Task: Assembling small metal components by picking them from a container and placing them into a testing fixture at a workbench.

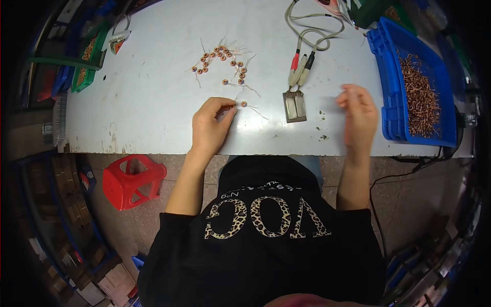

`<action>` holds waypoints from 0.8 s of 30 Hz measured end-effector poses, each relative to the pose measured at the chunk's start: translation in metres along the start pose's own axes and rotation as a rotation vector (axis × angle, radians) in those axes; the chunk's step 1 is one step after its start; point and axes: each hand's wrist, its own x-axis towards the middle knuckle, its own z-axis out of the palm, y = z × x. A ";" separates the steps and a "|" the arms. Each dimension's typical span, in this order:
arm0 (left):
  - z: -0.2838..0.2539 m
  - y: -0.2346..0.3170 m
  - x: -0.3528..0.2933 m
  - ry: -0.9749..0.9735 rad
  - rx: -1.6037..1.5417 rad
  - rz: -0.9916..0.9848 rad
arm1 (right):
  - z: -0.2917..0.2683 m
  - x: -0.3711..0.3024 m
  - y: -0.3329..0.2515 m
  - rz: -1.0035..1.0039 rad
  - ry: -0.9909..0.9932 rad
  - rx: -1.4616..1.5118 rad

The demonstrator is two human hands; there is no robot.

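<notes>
My left hand (211, 124) is over the white table, thumb and forefinger pinched together. What sits between the fingertips is too small to make out. Just right of them lies a small ring coil (243, 104) with thin wire leads. Farther off, several similar copper-coloured ring coils (216, 49) form a loose arc, their leads splayed outward. My right hand (360, 115) is raised near the table's right side, its curled fingers smeared by motion. Between my hands lies a dark-based block (295, 107) with two pale metal plates, to which red and black clip leads (302, 69) are joined.
A blue bin (386, 82) full of small bent copper pieces (421, 97) stands on the right. Grey cable (315, 30) loops at the back. On the left is a green tray (91, 71); a red plastic stool (123, 184) stands below the table's front edge.
</notes>
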 end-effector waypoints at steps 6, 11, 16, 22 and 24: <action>-0.001 0.019 0.006 -0.091 -0.897 -0.409 | 0.063 -0.018 0.016 -0.538 -0.243 -0.498; 0.008 0.033 0.004 -0.197 -0.999 -0.417 | 0.072 -0.016 0.022 -0.727 -0.243 -0.649; 0.021 0.042 0.005 -0.140 -0.973 -0.334 | 0.066 -0.021 0.023 -0.731 -0.288 -0.781; 0.030 0.051 0.008 -0.139 -1.002 -0.382 | 0.062 -0.024 0.029 -0.720 -0.243 -0.773; 0.032 0.052 0.007 -0.166 -1.012 -0.393 | 0.061 -0.023 0.032 -0.727 -0.233 -0.761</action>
